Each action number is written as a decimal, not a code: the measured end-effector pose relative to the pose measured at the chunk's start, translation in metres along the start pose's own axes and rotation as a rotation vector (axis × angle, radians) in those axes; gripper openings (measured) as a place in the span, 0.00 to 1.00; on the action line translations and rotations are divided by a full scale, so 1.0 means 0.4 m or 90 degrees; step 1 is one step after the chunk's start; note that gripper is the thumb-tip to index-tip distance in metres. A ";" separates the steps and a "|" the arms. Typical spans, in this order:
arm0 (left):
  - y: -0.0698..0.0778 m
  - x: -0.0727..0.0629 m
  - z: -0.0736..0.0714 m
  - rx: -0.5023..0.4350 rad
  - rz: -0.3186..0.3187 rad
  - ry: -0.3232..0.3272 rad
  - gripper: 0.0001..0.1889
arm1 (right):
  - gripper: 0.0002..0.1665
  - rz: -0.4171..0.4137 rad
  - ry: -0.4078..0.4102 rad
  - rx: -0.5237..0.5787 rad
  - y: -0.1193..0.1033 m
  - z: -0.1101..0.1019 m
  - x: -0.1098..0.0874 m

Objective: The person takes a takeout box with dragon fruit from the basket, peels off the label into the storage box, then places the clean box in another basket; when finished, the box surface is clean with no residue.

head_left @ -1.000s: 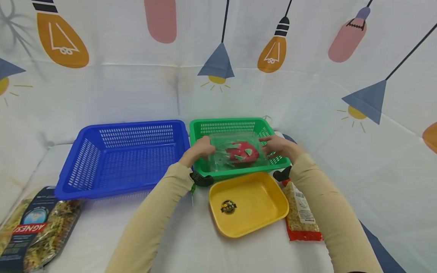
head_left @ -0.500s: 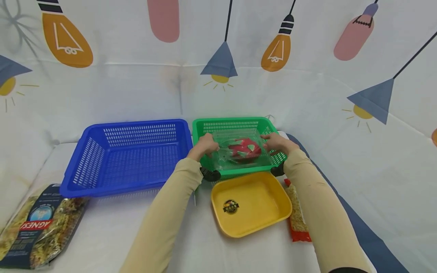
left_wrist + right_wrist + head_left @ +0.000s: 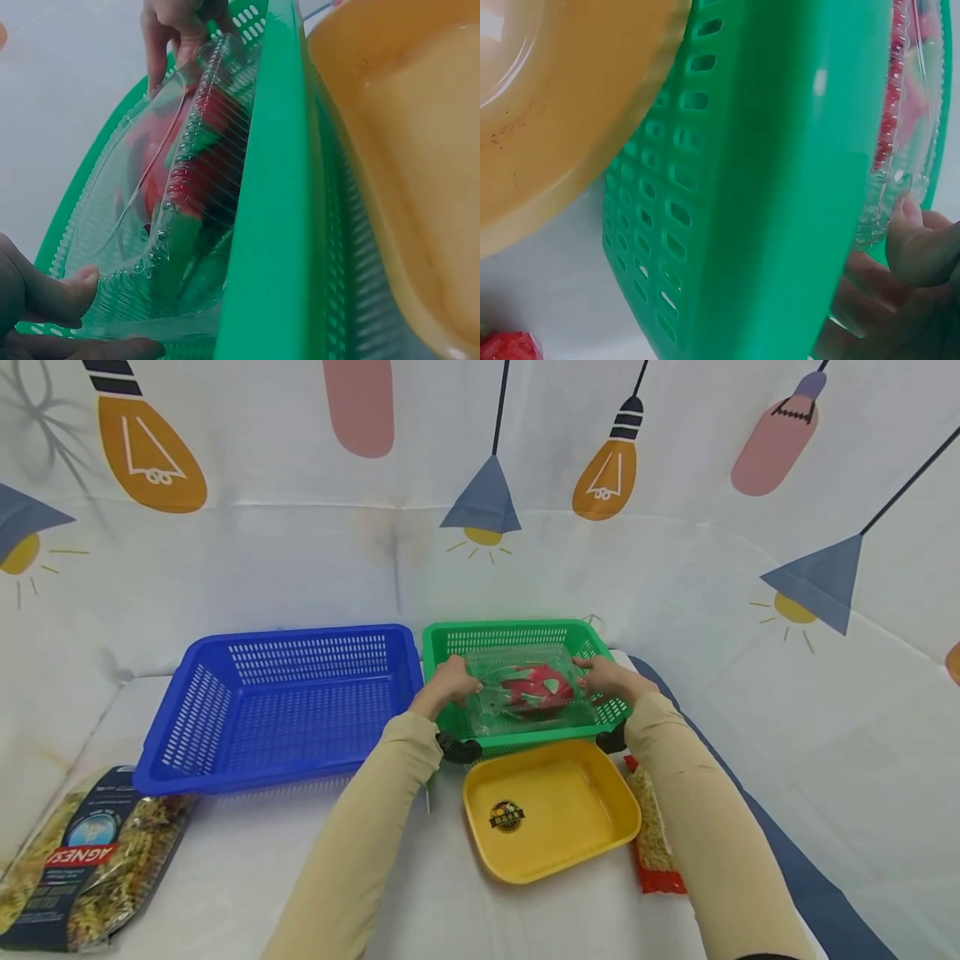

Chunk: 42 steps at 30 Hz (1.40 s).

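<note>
A clear plastic clamshell box sits within the green basket, overlapping its front rim in the head view. Through its lid shows a red dragon fruit with green scales. My left hand grips the box's left end; in the left wrist view the thumb lies at the lid's edge and the fingers run below. At the opposite end my right hand holds the box, its thumb pressed to the clear edge. The right fingers are partly hidden behind the basket rim in the right wrist view.
Left of the green basket stands a blue basket. A yellow tray lies right in front of the green one. A red-edged bag of grain is partly under the right forearm, and an Agnesi pasta bag lies at far left.
My right fingers have come in against the right end of the box, and my left hand has settled on its left end. The head view has shifted slightly.
</note>
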State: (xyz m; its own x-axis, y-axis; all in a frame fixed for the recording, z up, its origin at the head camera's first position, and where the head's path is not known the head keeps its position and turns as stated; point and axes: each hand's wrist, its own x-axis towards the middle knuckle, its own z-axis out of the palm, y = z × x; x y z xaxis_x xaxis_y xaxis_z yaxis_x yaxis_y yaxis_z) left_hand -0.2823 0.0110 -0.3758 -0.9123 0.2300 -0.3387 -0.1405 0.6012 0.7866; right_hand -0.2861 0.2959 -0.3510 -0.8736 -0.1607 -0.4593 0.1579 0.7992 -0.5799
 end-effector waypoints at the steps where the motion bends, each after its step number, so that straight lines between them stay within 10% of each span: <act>1: -0.002 -0.001 0.000 -0.004 0.000 0.000 0.33 | 0.36 -0.004 0.002 -0.005 0.000 0.001 0.000; 32: -0.019 -0.067 0.052 0.025 0.051 0.047 0.30 | 0.32 -0.088 0.051 -0.105 0.042 0.030 -0.044; 42: -0.029 -0.138 0.070 0.060 0.122 0.011 0.36 | 0.32 -0.166 0.123 -0.192 0.034 0.058 -0.097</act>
State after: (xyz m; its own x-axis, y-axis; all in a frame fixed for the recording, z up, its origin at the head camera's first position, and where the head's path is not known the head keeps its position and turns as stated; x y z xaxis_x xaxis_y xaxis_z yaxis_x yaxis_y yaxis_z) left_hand -0.2194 0.0127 -0.3807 -0.9256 0.3342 -0.1779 0.0723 0.6173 0.7834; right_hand -0.2394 0.2997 -0.3564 -0.9409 -0.2915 -0.1725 -0.1958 0.8837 -0.4251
